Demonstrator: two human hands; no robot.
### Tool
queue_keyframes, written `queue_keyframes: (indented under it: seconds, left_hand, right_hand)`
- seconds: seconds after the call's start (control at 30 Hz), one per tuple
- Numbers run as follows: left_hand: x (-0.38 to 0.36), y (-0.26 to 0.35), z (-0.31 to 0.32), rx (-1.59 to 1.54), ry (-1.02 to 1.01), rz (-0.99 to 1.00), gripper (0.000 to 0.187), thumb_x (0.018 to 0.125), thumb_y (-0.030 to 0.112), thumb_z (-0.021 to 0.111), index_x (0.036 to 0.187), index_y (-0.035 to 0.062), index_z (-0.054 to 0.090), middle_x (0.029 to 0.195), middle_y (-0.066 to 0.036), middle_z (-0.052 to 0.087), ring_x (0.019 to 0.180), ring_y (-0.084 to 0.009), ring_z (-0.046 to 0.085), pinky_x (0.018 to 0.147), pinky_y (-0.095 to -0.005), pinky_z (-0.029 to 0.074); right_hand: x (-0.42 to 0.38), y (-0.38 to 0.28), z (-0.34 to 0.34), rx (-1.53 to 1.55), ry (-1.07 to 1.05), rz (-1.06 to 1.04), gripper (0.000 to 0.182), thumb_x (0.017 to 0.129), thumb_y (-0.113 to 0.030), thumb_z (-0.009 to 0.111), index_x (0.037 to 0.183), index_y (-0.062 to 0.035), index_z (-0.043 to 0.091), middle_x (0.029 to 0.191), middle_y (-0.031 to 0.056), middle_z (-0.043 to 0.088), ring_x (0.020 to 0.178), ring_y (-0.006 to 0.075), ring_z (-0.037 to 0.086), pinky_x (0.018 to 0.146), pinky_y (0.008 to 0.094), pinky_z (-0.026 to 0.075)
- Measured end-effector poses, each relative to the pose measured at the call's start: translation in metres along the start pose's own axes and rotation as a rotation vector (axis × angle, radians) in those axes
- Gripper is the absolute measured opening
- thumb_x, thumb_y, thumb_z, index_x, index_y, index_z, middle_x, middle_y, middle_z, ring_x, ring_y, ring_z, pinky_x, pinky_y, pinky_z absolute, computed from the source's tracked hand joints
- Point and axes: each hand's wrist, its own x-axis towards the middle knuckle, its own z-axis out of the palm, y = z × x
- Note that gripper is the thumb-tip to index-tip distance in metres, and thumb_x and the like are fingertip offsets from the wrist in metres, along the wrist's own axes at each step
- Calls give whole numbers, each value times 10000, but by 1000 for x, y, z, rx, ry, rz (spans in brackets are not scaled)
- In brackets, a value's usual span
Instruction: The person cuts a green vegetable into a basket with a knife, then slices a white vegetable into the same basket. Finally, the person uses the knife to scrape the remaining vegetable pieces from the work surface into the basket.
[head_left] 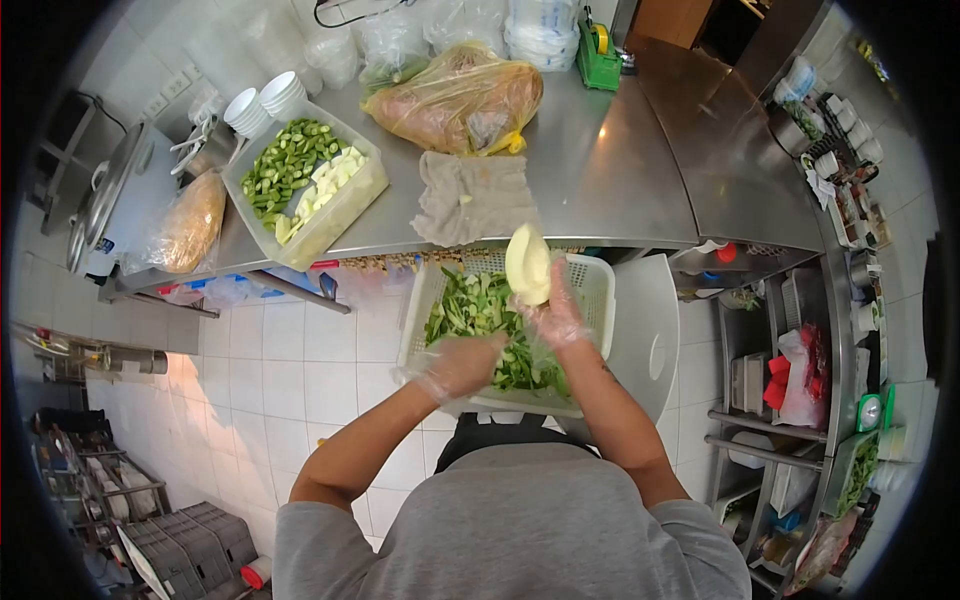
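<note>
A peeled pale fruit (527, 264) is clamped in the gloved right hand (556, 312), above the white basket (598, 290) of green peelings. The left hand (462, 365) is curled shut; what its fingers enclose cannot be told. With slick gloves, the fruit could be dropped among the peelings below the fingers.

A pale yellow peeled fruit (527, 264) shows at centre, over green peelings (480, 310) in a white basket (596, 285); the grey cloth (470, 195) lies on the silver desk (610, 170).
</note>
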Motion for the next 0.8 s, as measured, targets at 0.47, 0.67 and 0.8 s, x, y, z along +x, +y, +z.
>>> queue_keyframes:
  seconds: [0.47, 0.67, 0.8]
  left_hand:
    - [-6, 19, 0, 70, 149, -160, 107, 893, 110, 433, 959, 46, 488, 703, -146, 628, 652, -333, 650, 571, -454, 504]
    - [6, -4, -7, 1, 276, -186, 116, 900, 133, 437, 943, 35, 482, 729, -166, 626, 695, -348, 650, 593, -473, 500]
    - [-11, 14, -2, 56, 142, -16, 120, 904, 108, 451, 990, 35, 491, 670, -166, 592, 621, -365, 622, 538, -487, 472]
  right_hand:
    - [-11, 8, 20, -52, 110, -57, 460, 920, -315, 617, 1255, -16, 518, 1165, 131, 592, 1024, 280, 611, 841, 432, 552]
    - [12, 14, -2, -80, 143, -64, 469, 935, -330, 590, 1248, 10, 509, 1197, 135, 583, 1030, 265, 611, 836, 398, 554]
    - [-8, 0, 25, -182, 244, 89, 475, 932, -325, 599, 1244, 25, 518, 1212, 155, 571, 1048, 246, 598, 880, 358, 519]
